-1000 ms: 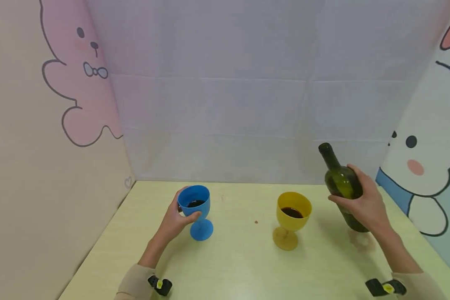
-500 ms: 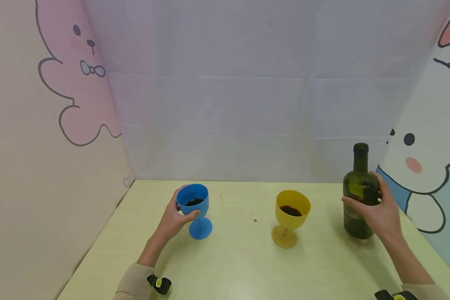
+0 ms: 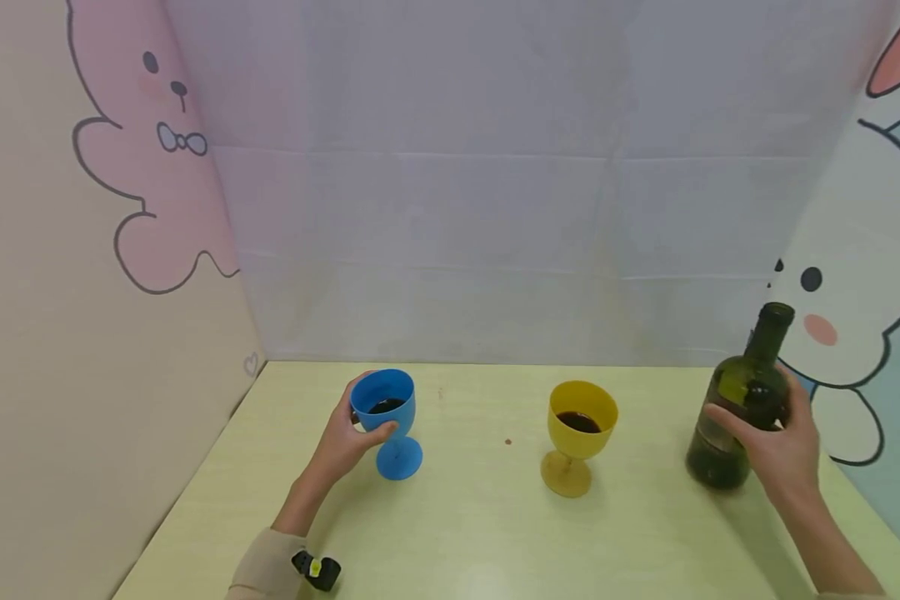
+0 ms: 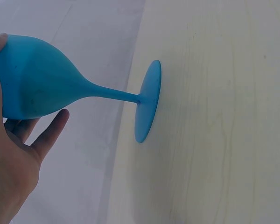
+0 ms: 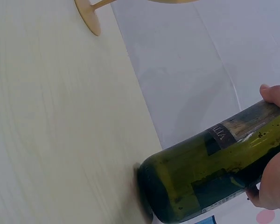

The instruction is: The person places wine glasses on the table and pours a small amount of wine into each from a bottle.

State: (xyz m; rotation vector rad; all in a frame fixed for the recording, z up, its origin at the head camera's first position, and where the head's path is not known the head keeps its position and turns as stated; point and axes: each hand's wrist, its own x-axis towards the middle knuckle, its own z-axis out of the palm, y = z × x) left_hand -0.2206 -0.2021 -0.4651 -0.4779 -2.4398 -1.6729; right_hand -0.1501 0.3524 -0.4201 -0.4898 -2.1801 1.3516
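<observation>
On the left of the head view my left hand (image 3: 339, 440) holds a blue goblet (image 3: 393, 425) by its bowl, thumb in front. Dark liquid lies in that bowl. The left wrist view shows the goblet's stem and round foot (image 4: 148, 101) at the tabletop. My right hand (image 3: 783, 446) grips a green glass wine bottle (image 3: 733, 398) round its body, far to the right. The bottle leans, its neck to the right and its base low by the table; whether it touches is unclear. Between the hands a yellow goblet (image 3: 581, 442) with dark liquid stands untouched.
The pale wooden table (image 3: 465, 533) reaches back to a white cloth wall (image 3: 435, 208). Side walls with a pink bear drawing (image 3: 180, 183) and a white rabbit drawing (image 3: 855, 325) bound it. A small reddish spot (image 3: 507, 442) marks the tabletop.
The bottle has moved right and its neck has swung from leaning left, through upright, to leaning right. My right hand has gone with it. The left hand and both goblets have stayed in place.
</observation>
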